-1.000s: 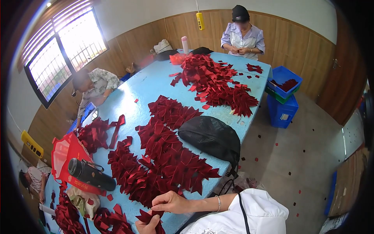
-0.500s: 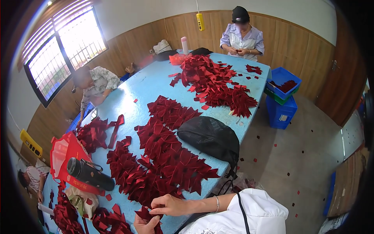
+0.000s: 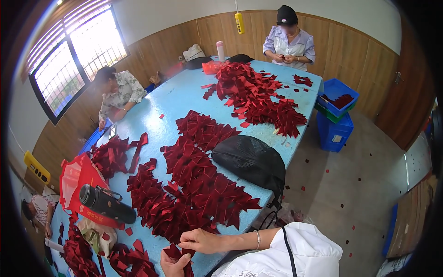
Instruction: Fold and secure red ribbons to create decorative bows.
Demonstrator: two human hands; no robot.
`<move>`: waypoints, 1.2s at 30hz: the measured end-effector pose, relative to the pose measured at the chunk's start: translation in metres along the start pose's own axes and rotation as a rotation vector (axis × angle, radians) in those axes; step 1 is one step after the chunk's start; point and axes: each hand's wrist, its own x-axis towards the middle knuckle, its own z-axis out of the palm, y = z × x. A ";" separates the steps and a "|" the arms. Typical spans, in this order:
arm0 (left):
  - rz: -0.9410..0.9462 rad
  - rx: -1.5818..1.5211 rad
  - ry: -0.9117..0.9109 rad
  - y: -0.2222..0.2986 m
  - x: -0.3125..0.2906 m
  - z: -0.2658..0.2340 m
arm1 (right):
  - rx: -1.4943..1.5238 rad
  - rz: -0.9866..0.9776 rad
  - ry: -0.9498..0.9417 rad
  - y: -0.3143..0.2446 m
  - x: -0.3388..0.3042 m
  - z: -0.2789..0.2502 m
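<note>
Near the table's front edge, my left hand (image 3: 171,264) is closed on a dark red fabric bow (image 3: 173,251) with pointed ends. My right hand (image 3: 201,240) comes in from the right, its fingers curled and thumb and forefinger pinched at the bow's upper edge. Whether anything thin lies in that pinch is too small to make out. Just beyond my hands spreads a large pile of similar red bows (image 3: 203,196). Loose red pieces (image 3: 134,259) lie to the left of my hands.
On the blue table (image 3: 159,94) are a dark thermos (image 3: 107,205), a red bag (image 3: 76,187), a black mesh cap (image 3: 249,161) and a farther red pile (image 3: 251,90). Co-workers sit at the far side (image 3: 289,44) and left (image 3: 121,94). Blue crates (image 3: 335,131) stand right.
The co-worker at the left has raised their head and drawn their arm back from the crate. My hands stay at the red bow, with the fingers shifted slightly.
</note>
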 end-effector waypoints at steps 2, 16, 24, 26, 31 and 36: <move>-0.038 -0.042 -0.019 0.004 -0.002 0.000 | -0.068 -0.008 -0.030 0.000 0.000 0.001; -0.085 -0.096 -0.042 0.000 -0.008 -0.015 | -0.011 -0.107 0.015 0.004 0.000 0.020; 0.040 -0.150 0.061 -0.020 -0.007 -0.025 | 0.080 0.111 -0.090 -0.018 0.003 0.023; 0.140 -0.144 0.140 -0.029 -0.003 -0.025 | 0.065 0.160 -0.114 -0.017 0.002 0.023; 0.010 -0.110 0.064 -0.010 -0.012 -0.027 | 0.062 -0.052 -0.070 -0.006 0.002 0.023; -0.016 -0.134 0.068 -0.018 -0.009 -0.026 | -0.002 -0.047 -0.120 0.001 0.004 0.017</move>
